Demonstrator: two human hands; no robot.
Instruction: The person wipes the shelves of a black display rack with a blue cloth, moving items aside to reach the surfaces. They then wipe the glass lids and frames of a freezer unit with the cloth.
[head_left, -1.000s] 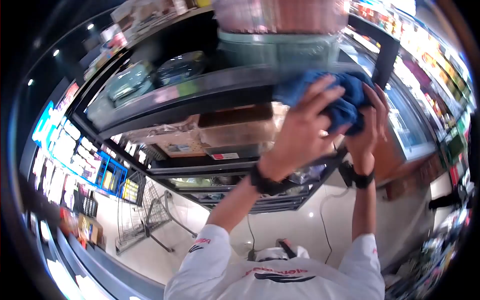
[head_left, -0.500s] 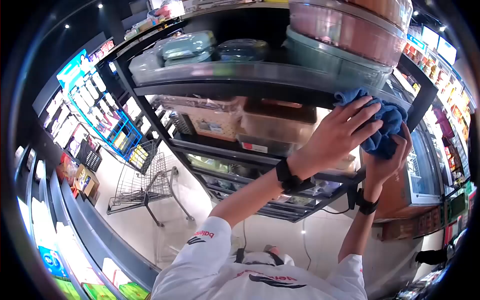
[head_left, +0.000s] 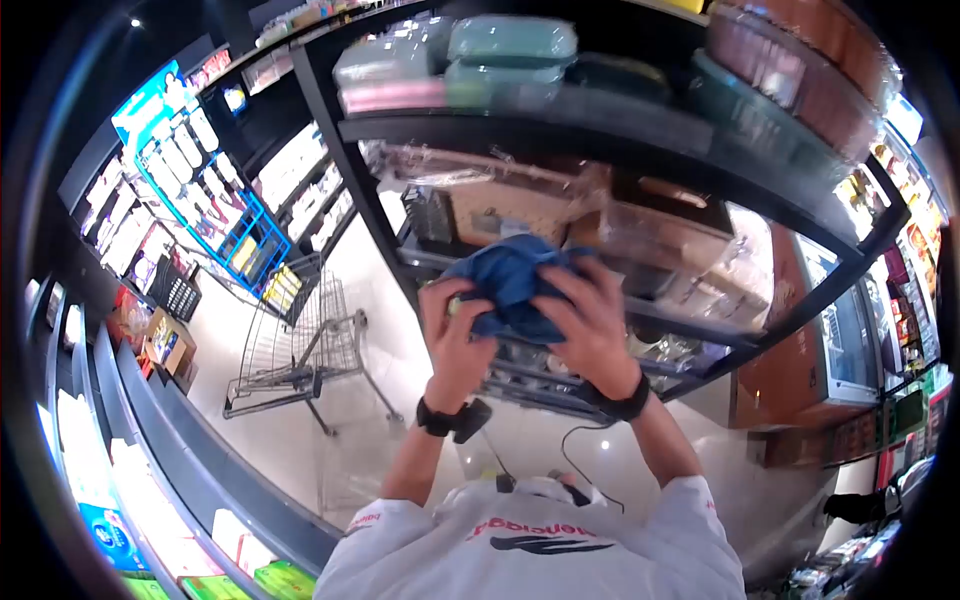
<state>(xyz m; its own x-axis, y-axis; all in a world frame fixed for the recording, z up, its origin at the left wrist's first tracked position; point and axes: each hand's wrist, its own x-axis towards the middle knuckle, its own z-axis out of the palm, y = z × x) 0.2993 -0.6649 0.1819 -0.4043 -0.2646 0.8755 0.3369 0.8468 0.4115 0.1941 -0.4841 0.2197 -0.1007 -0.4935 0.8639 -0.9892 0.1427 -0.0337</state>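
A crumpled blue cloth (head_left: 518, 282) is bunched up between my two hands, in front of the shelf rack's middle level. My left hand (head_left: 458, 340) is closed on its left side, thumb and fingers pressing into the fabric. On the other side my right hand (head_left: 590, 325) grips it with bent fingers. Behind the cloth stands the black shelf rack (head_left: 590, 125). Its upper level carries green lidded plastic containers (head_left: 510, 45) and a stack of large tubs (head_left: 790, 85), somewhat blurred. Plastic-wrapped boxes (head_left: 660, 235) fill the level below.
A wire shopping cart (head_left: 305, 350) stands on the pale floor to the left, near a blue display stand (head_left: 210, 185). Grey shelving (head_left: 190, 440) runs along my left side. A glass-topped freezer (head_left: 845, 330) is at the right. A dark cable (head_left: 565, 440) lies on the floor.
Both hands have come away from the rack's upper right edge, moving left and down with the blue cloth. The view has shifted, so the rack sits farther right.
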